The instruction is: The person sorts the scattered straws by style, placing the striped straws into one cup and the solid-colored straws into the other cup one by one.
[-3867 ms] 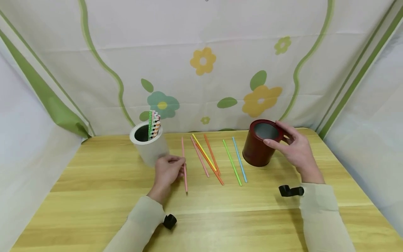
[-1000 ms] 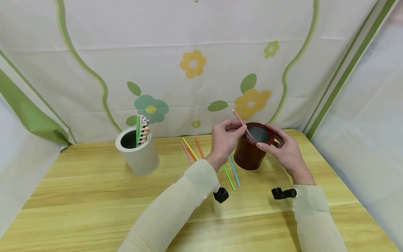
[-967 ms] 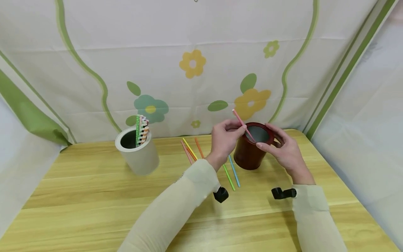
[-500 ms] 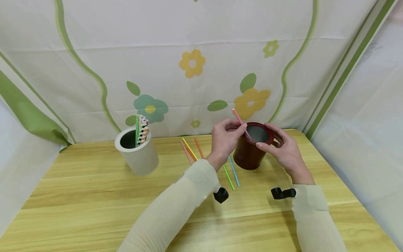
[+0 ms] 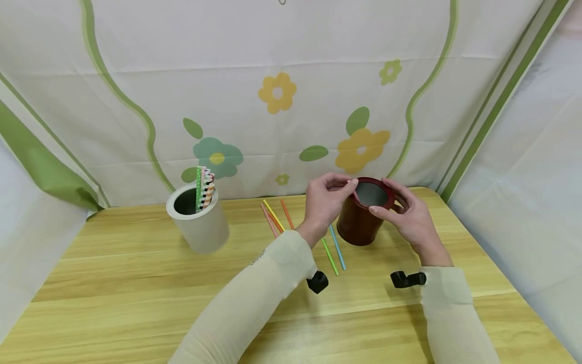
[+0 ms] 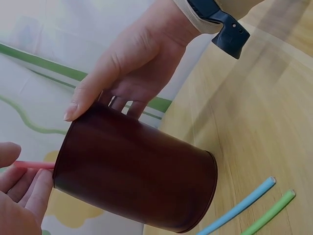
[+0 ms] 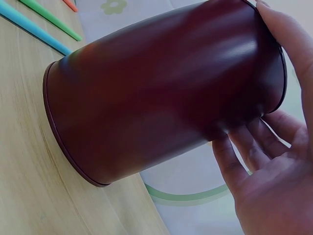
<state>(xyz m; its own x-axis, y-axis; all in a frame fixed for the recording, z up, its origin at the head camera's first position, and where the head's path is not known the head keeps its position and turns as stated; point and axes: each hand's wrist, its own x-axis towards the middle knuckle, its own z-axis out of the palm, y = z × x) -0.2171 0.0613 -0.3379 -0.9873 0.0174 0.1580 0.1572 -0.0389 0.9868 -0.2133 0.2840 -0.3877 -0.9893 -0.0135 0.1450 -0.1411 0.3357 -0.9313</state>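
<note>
My left hand [image 5: 324, 203] pinches a pink straw [image 6: 35, 165] at the left rim of a dark red cylindrical cup [image 5: 359, 227]. The straw's lower part is inside the cup, and little of it shows above my fingertips. The cup stands upright on the table. On its far right side, my right hand [image 5: 413, 220] grips it with the thumb at the rim and the fingers behind. Beside the cup lie a blue straw [image 5: 337, 246] and a green straw [image 5: 330, 258], partly hidden by my left hand.
A white cylindrical holder [image 5: 206, 230] with several patterned straws [image 5: 204, 191] stands at the left. Yellow [image 5: 274, 210], orange and pink straws lie mid-table, partly covered by my left arm. A flowered curtain [image 5: 254, 121] hangs behind the wooden table [image 5: 113, 283].
My left hand picked up the pink straw near the white holder and moved right to the cup. Over the last half second the straw has slid down into the cup. My right hand keeps its grip.
</note>
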